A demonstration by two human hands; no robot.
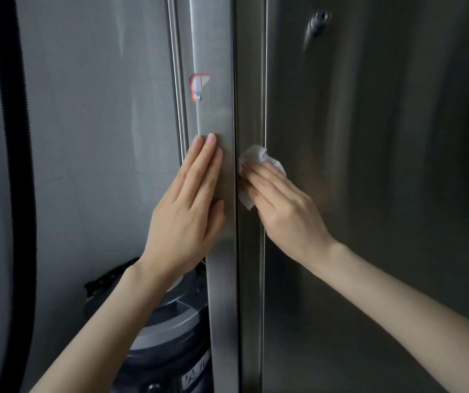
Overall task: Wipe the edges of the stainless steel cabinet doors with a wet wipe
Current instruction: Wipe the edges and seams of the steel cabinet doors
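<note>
In front of me, a torn red-bordered sticker [199, 87] on the steel door edge [216, 114] carries no readable text. A white label [196, 377] on the grey container [168, 321] shows handwritten characters, partly hidden and unreadable.

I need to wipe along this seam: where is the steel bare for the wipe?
Bare strip above the wipe, up the door edge beside the seam; also below the right hand. Crowded left of the seam: the left hand lies flat there, a sticker above it.

Steel cabinet [369, 194], two doors. Torn red-edged sticker [198, 87] stuck on left door [222, 80]. Left hand [188, 211] flat on it; wipe [256, 157] pressed on right door [251, 80] edge under right hand [287, 205].
</note>
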